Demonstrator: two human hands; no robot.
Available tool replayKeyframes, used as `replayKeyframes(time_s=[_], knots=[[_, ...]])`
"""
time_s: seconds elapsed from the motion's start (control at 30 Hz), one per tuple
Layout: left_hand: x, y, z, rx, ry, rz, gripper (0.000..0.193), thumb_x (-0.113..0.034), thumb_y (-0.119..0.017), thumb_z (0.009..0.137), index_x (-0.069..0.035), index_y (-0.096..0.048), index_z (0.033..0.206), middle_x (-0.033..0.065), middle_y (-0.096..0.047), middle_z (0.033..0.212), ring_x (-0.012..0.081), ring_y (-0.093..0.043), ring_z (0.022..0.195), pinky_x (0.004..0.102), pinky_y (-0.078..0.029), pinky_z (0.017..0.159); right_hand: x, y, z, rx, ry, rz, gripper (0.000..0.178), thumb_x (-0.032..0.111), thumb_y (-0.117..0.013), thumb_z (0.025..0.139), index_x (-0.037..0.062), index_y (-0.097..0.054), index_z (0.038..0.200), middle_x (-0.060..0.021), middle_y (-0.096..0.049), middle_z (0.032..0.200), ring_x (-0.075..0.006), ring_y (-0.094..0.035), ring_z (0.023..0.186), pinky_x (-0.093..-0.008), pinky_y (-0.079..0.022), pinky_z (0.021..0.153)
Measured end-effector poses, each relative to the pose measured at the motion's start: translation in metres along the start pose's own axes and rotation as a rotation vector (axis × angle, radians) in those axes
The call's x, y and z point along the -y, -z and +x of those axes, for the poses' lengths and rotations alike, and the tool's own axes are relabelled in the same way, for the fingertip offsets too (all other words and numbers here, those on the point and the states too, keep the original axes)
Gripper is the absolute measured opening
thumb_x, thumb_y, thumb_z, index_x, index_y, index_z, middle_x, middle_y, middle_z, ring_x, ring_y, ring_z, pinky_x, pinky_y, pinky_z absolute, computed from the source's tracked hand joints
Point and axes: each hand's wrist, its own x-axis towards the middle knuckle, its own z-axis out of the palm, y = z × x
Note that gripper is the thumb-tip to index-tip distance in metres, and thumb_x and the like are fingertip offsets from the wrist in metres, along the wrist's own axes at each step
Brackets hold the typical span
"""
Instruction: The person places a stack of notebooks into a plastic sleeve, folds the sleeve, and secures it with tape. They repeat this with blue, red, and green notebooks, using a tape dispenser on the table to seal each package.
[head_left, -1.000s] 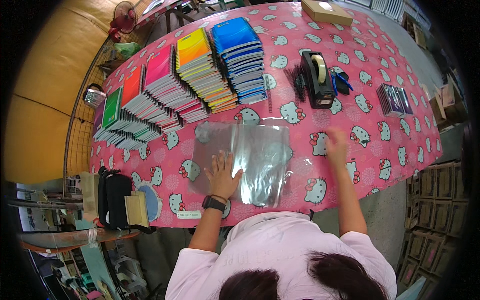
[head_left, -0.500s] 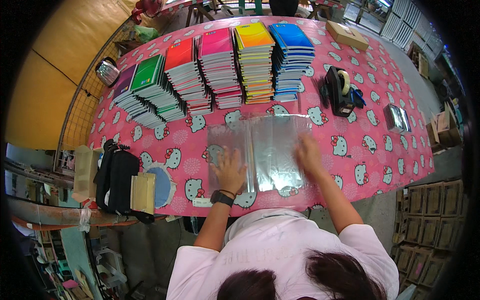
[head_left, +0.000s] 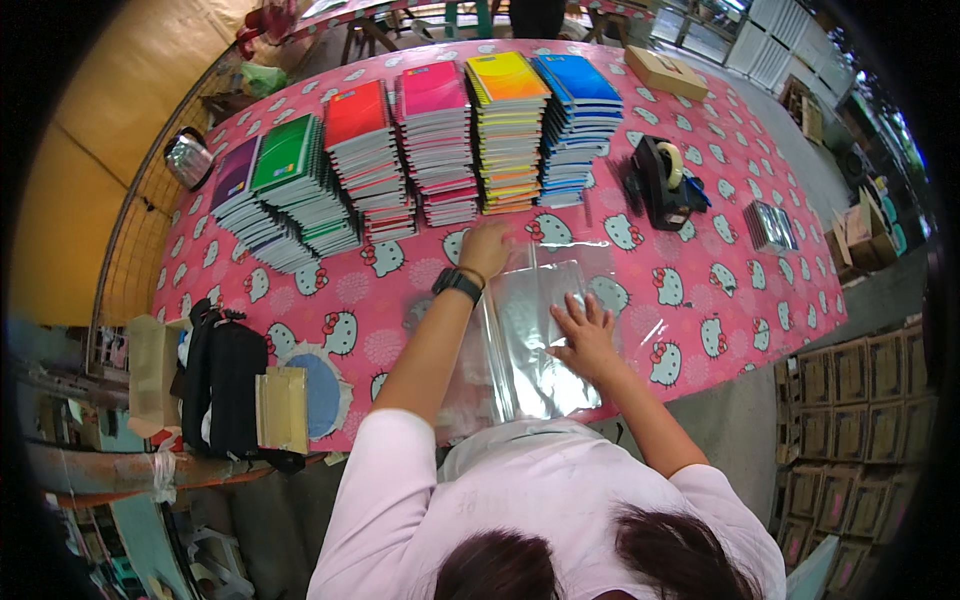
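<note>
Clear plastic sheets or covers [head_left: 540, 345] lie in a shiny stack on the pink table in front of me. My right hand [head_left: 587, 338] rests on the right part of the stack, open, with its fingers spread. My left hand [head_left: 487, 248], with a dark watch [head_left: 458, 284] at the wrist, reaches to the far left edge of the plastic. Its fingers are blurred, and whether they grip the plastic cannot be made out. Beyond it stand stacks of spiral notebooks, among them pink ones [head_left: 433, 90], yellow ones [head_left: 506, 78] and red ones [head_left: 357, 110].
Green [head_left: 285, 155], purple [head_left: 236, 172] and blue notebooks [head_left: 578, 80] complete the row. At right are a black tape dispenser [head_left: 660, 190], a small clear-wrapped pile [head_left: 770, 228] and a cardboard box [head_left: 666, 73]. A black bag [head_left: 238, 385] and an open box [head_left: 282, 408] sit at the left edge.
My left hand has moved from the near left part of the plastic to its far edge. My right hand has shifted inward and now lies flat on the stack. The view has shifted slightly.
</note>
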Motion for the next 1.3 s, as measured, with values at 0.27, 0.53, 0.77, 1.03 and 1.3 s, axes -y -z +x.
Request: replayKeyframes(time_s=[0.27,0.53,0.77,1.03,1.3], knots=[[-0.054,-0.034,0.037,0.649,0.297,0.169,0.059,-0.047,-0.073,0.063,-0.003,-0.064,0.102,0.0179,-0.065,0.100,0.0305,-0.062,0.094,0.0394,-0.049,0.081,-0.019,0.001,-0.040,-0.030,-0.051,0.076,0.079,0.047,-0.071,0.068,0.0241,-0.039,0.137,-0.0076,-0.025,0.149,-0.0368,-0.016,0.137,-0.0658,-0.017,0.101],[-0.047,-0.014,-0.011,-0.200,-0.061,0.185,0.042,-0.033,-0.072,0.070,-0.008,-0.063,0.103,0.0128,-0.063,0.099,0.0293,-0.060,0.088,0.0386,-0.047,0.076,-0.031,0.000,-0.029,-0.159,-0.042,0.199,0.073,0.039,-0.072,0.070,0.0190,-0.043,0.134,-0.0089,-0.031,0.145,-0.0344,-0.024,0.133,-0.0603,-0.023,0.100],[-0.030,0.018,-0.077,0.330,0.070,0.122,0.047,-0.042,-0.073,0.066,-0.009,-0.063,0.098,0.0107,-0.065,0.087,0.0308,-0.061,0.081,0.0399,-0.047,0.073,-0.031,0.005,0.003,-0.276,-0.040,0.451,0.051,0.026,-0.068,0.073,0.0092,-0.055,0.118,-0.0138,-0.056,0.121,-0.0327,-0.049,0.111,-0.0417,-0.037,0.093],[0.014,0.220,-0.165,-0.582,0.027,-0.039,0.009,-0.008,-0.054,0.083,-0.001,-0.059,0.087,0.0075,-0.058,0.085,0.0161,-0.055,0.080,0.0284,-0.045,0.071,-0.050,-0.002,-0.005,-0.309,-0.014,0.099,0.054,0.030,-0.063,0.078,0.0138,-0.050,0.128,-0.0120,-0.042,0.136,-0.0337,-0.039,0.121,-0.0466,-0.026,0.101],[0.138,0.359,-0.288,-1.492,1.074,0.235,0.037,-0.025,-0.053,0.089,0.010,-0.048,0.101,0.0251,-0.059,0.083,0.0331,-0.062,0.065,0.0403,-0.048,0.053,-0.038,0.007,-0.003,-0.297,-0.055,0.108,0.051,0.027,-0.062,0.079,0.0125,-0.051,0.126,-0.0116,-0.041,0.137,-0.0336,-0.039,0.121,-0.0481,-0.024,0.102]])
